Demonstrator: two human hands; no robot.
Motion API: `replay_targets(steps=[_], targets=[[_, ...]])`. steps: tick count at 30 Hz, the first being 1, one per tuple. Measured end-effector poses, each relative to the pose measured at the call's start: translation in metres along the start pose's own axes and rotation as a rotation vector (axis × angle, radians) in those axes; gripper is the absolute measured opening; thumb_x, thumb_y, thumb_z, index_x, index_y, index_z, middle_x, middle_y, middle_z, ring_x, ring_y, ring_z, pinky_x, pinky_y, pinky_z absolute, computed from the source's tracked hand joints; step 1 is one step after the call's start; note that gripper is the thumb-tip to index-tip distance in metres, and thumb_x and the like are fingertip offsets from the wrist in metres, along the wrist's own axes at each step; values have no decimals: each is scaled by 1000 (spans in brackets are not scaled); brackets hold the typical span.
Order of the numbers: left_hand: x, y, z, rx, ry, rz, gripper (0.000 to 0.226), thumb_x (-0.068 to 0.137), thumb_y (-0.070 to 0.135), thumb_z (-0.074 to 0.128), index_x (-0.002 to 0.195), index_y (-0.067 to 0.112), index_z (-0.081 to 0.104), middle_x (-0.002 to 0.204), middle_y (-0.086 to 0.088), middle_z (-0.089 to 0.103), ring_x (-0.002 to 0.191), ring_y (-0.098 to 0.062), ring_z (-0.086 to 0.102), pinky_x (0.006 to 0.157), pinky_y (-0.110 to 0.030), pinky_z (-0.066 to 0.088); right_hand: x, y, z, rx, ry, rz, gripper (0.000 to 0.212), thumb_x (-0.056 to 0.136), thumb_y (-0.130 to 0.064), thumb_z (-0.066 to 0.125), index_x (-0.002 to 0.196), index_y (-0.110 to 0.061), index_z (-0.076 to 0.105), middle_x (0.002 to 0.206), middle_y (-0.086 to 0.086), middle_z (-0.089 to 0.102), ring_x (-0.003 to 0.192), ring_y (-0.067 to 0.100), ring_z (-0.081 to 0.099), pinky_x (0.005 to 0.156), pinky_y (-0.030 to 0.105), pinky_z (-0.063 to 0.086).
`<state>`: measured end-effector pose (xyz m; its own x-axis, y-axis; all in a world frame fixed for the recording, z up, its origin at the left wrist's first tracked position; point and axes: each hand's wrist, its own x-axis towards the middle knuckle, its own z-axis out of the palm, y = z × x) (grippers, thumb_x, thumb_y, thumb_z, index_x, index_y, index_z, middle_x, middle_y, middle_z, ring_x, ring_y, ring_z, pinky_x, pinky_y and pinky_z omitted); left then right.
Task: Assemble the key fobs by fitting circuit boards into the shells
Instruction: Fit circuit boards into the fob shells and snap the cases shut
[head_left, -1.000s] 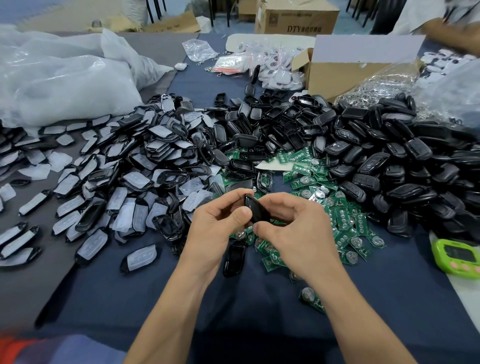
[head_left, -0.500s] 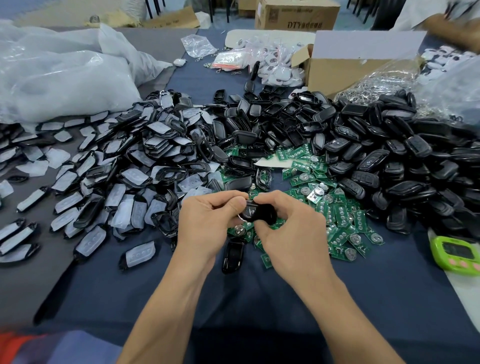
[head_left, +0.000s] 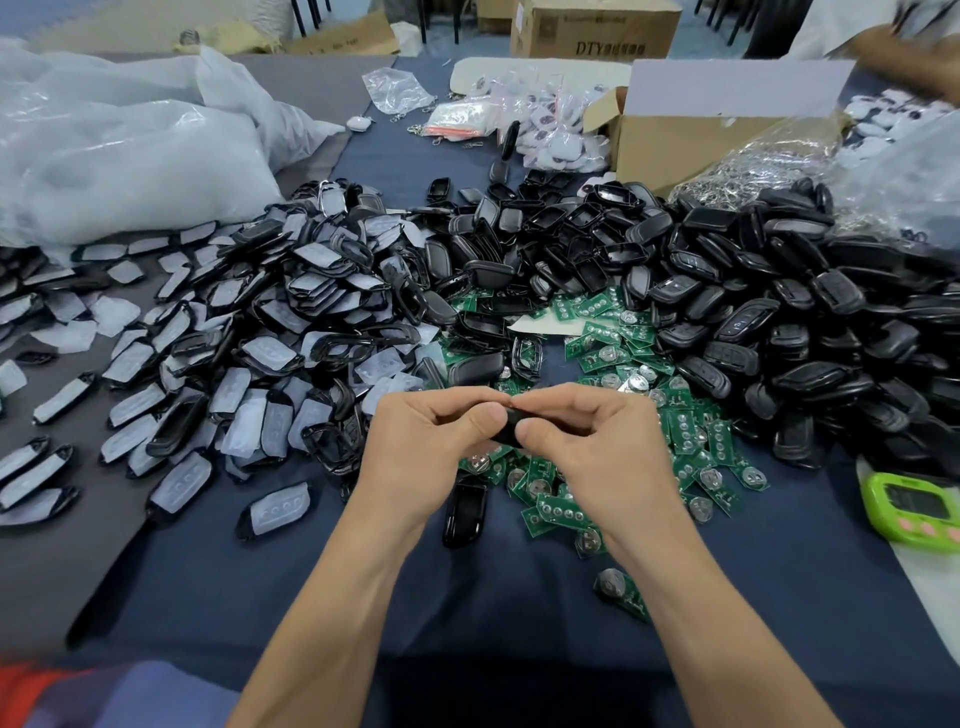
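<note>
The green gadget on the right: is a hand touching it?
No, the green gadget lies apart at the far right, while the left hand and right hand both pinch a black shell.

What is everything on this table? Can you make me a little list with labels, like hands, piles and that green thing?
Hands: left hand and right hand both pinch one black key fob shell between them.
Middle pile: green circuit boards, just behind and under the hands.
Left pile: shell halves with white button pads.
Right pile: black fobs.
Green thing: a timer, far right.
Back: cardboard box.
</note>
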<state>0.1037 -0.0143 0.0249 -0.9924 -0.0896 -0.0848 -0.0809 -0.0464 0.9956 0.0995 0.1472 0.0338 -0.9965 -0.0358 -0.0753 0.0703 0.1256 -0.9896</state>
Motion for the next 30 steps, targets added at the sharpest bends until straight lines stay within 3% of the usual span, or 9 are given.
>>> replay_targets(steps=[3, 5, 9, 12, 15, 19, 23, 27, 30], targets=[[0, -2, 0, 66, 36, 66, 26, 90, 2, 77, 90, 26, 86, 88, -4, 82, 91, -35, 77, 87, -51, 63, 1, -2, -5, -142, -2, -2, 21, 82, -12, 83, 90, -31, 81, 84, -17, 79, 81, 3, 76, 79, 30, 60], [-1, -2, 0, 100, 48, 111, 25, 87, 3, 80, 92, 28, 85, 89, -1, 82, 92, -33, 77, 88, -56, 62, 1, -5, -8, -214, -20, -17, 17, 84, -17, 83, 90, -33, 81, 81, -19, 78, 78, 3, 75, 76, 29, 60], [0, 1, -2, 97, 28, 171, 17, 82, 18, 80, 95, 29, 84, 90, 0, 82, 89, -32, 77, 87, -54, 62, 0, -11, -10, -211, -33, -105, 21, 84, -14, 82, 90, -35, 82, 77, -19, 77, 72, 3, 74, 68, 21, 58], [0, 2, -1, 65, 37, 155, 17, 81, 24, 78, 95, 32, 85, 92, 1, 82, 88, -19, 76, 85, -44, 64, -1, -11, -7, -175, 1, -117, 23, 84, -14, 83, 87, -36, 82, 75, -17, 77, 70, 2, 73, 65, 19, 57], [-1, 1, 3, -104, 36, 50, 20, 84, 27, 72, 100, 30, 84, 104, -1, 82, 101, -16, 76, 87, -32, 63, -2, -10, 0, 46, 91, -25, 32, 86, -10, 81, 80, -41, 83, 74, -5, 78, 67, 8, 69, 67, 30, 58], [-4, 0, 13, -146, -35, -30, 24, 89, 31, 65, 98, 17, 83, 107, -5, 80, 105, -20, 72, 102, -41, 58, -5, -9, 10, 340, 129, 175, 20, 87, -10, 80, 77, -27, 84, 74, -2, 76, 63, 7, 60, 56, 18, 48], [-6, 2, 30, -214, 67, -49, 44, 94, 41, 63, 87, -1, 74, 96, -16, 68, 92, -25, 60, 88, -49, 50, -11, -7, 20, 508, 74, 275, 27, 91, -6, 72, 71, -20, 83, 75, 3, 74, 63, 12, 57, 57, 21, 47], [-9, 9, 39, -279, 171, -75, 47, 86, 58, 60, 83, 17, 82, 96, -7, 78, 86, -21, 72, 71, -36, 56, -16, -9, 25, 561, -14, 280, 30, 92, -2, 69, 72, -18, 83, 76, 6, 76, 62, 12, 66, 58, 21, 54], [-10, 12, 42, -289, 220, -91, 44, 94, 55, 57, 82, 23, 85, 95, -6, 82, 83, -18, 78, 57, -26, 58, -17, -9, 27, 560, -44, 259, 30, 93, -1, 68, 73, -17, 84, 75, 6, 76, 60, 11, 66, 59, 21, 56]])
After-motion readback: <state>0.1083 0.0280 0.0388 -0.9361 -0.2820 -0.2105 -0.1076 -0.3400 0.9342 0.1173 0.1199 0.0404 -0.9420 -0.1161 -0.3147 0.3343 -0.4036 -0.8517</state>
